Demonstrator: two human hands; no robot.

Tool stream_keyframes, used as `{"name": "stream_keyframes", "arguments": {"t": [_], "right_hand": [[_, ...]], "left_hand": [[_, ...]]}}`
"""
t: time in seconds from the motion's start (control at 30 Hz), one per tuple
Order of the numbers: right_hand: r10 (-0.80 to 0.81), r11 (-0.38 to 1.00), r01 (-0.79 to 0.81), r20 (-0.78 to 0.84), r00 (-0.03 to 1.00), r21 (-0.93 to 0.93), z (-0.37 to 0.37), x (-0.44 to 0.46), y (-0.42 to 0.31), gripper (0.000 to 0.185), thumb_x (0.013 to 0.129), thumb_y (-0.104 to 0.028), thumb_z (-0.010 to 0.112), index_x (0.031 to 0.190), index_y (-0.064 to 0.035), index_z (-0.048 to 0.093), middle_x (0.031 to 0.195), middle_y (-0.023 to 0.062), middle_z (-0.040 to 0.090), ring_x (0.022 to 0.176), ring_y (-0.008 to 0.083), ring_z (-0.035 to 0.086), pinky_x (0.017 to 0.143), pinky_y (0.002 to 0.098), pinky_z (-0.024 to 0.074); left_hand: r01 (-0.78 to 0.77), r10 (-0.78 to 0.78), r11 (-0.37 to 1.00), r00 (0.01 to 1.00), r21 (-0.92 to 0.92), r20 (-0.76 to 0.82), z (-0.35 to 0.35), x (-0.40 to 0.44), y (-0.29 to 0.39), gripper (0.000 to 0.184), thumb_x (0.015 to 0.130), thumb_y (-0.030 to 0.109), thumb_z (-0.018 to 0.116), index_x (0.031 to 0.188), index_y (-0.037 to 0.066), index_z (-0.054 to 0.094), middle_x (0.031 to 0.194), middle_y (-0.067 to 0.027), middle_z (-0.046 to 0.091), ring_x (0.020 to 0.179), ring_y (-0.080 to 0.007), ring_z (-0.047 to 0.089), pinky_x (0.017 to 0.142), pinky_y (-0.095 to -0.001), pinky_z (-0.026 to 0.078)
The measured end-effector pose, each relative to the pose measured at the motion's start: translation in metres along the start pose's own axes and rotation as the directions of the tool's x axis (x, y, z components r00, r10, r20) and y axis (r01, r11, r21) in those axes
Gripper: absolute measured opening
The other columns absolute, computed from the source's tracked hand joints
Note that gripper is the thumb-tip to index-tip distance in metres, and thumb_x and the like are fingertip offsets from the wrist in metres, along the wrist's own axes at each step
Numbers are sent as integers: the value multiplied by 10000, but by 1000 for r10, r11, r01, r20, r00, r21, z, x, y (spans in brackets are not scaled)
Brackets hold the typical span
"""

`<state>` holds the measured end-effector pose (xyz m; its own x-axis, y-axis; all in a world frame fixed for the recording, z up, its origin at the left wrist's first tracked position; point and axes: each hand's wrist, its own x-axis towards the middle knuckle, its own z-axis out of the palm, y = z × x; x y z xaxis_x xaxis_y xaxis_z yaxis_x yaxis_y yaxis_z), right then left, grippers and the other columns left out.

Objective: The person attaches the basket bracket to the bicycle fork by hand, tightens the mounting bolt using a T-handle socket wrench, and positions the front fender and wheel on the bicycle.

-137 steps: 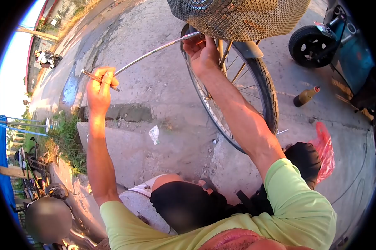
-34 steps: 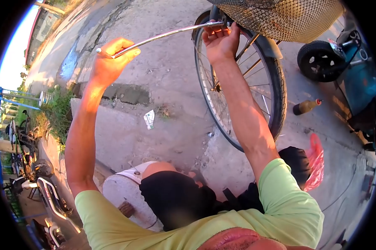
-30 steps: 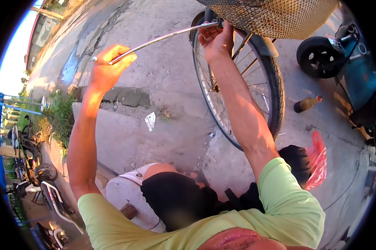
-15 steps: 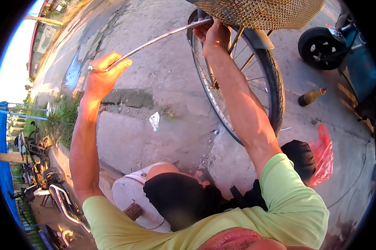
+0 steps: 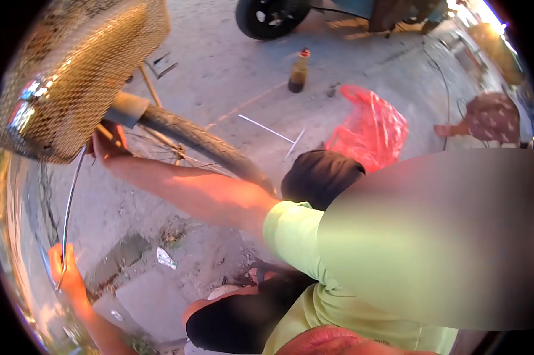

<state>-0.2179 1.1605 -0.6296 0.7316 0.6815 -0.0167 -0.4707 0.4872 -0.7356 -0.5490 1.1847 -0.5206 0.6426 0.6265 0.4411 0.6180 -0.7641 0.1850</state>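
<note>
Beside a bicycle on sunlit concrete, a thin, curved metal rod (image 5: 71, 198) is gripped near its lower end by the left hand (image 5: 68, 273), the fingers closed around it. The rod's upper end is lost from sight at the lower edge of a mesh basket (image 5: 95, 71), where the right hand (image 5: 108, 144) is raised; its fingers are partly hidden, and how far they are open or what they hold cannot be told. The front wheel (image 5: 214, 145) is partly covered by the right forearm. A T-shaped tool (image 5: 267, 129) is seen on the ground between the wheel and a red plastic bag (image 5: 373, 127), near a bottle (image 5: 299, 72) standing upright.
</note>
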Motion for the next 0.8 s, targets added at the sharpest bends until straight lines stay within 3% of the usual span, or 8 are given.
{"name": "stream_keyframes", "arguments": {"t": [0.13, 0.17, 0.3, 0.4, 0.5, 0.6, 0.63, 0.8], "right_hand": [[6, 999, -6, -5, 1000, 33, 4, -4, -2, 435, 1020, -458, 397, 959, -52, 541, 702, 83, 633, 599, 188, 644, 536, 314, 512], [17, 999, -17, 2, 1000, 32, 7, -7, -1, 444, 1020, -465, 392, 954, -52, 540, 695, 82, 629, 594, 187, 640, 532, 314, 506], [24, 999, -24, -1, 1000, 35, 12, -14, -3, 477, 1021, -494, 373, 934, -53, 532, 665, 79, 613, 576, 182, 625, 518, 315, 485], [32, 998, -32, 0, 999, 45, 18, -15, 6, 503, 1021, -516, 359, 918, -53, 527, 643, 77, 601, 562, 179, 614, 508, 315, 468], [23, 999, -23, -4, 1000, 42, 22, -20, 6, 528, 1021, -538, 345, 903, -54, 521, 621, 75, 589, 548, 175, 603, 497, 316, 452], [10, 1000, -10, 4, 1000, 13, 24, -21, 5, 554, 1022, -559, 331, 887, -55, 515, 598, 73, 578, 534, 171, 592, 487, 317, 435], [43, 999, -42, 58, 997, -18, 22, -17, 9, 582, 1000, -616, 316, 894, -68, 478, 573, 72, 534, 506, 178, 549, 512, 345, 421], [40, 999, -39, 60, 997, -15, 20, -16, 8, 551, 1006, -590, 334, 886, -75, 491, 575, 58, 542, 511, 159, 555, 499, 328, 421]], "left_hand": [[73, -107, 947, 990, 312, 95, -9, -7, 29, 297, 975, 279, 605, 1010, -16, 608, 829, -106, 575, 759, -245, 543, 717, -340, 455], [297, -330, 925, 937, 237, 114, -10, -9, 42, 362, 977, 365, 585, 973, 5, 619, 885, -89, 603, 759, -222, 546, 699, -333, 450], [616, -571, 774, 778, -144, 261, -11, -17, 1, 353, 948, 378, 600, 1115, 69, 631, 974, -53, 636, 840, -197, 585, 703, -317, 445], [612, -492, 480, 781, -629, 384, -20, -31, -5, 491, 947, 424, 570, 1307, 92, 537, 1075, -42, 640, 966, -181, 592, 753, -313, 443], [497, -279, 154, 851, -854, 445, -30, -39, 32, 611, 973, 465, 515, 1426, 71, 402, 1209, -78, 627, 1138, -182, 561, 853, -314, 448], [607, -541, -14, 664, -795, 516, -29, -28, 9, 583, 937, 547, 511, 1309, 97, 498, 1173, -77, 636, 1118, -204, 562, 891, -335, 392], [587, -560, -36, 658, -809, 503, -25, -22, 9, 408, 977, 380, 549, 1233, 63, 524, 1143, -117, 649, 1062, -241, 618, 863, -332, 477], [465, -522, 12, 758, -885, 391, -10, -26, -9, 383, 962, 291, 585, 1205, -1, 533, 1155, -171, 633, 1072, -257, 608, 896, -352, 477]]}}
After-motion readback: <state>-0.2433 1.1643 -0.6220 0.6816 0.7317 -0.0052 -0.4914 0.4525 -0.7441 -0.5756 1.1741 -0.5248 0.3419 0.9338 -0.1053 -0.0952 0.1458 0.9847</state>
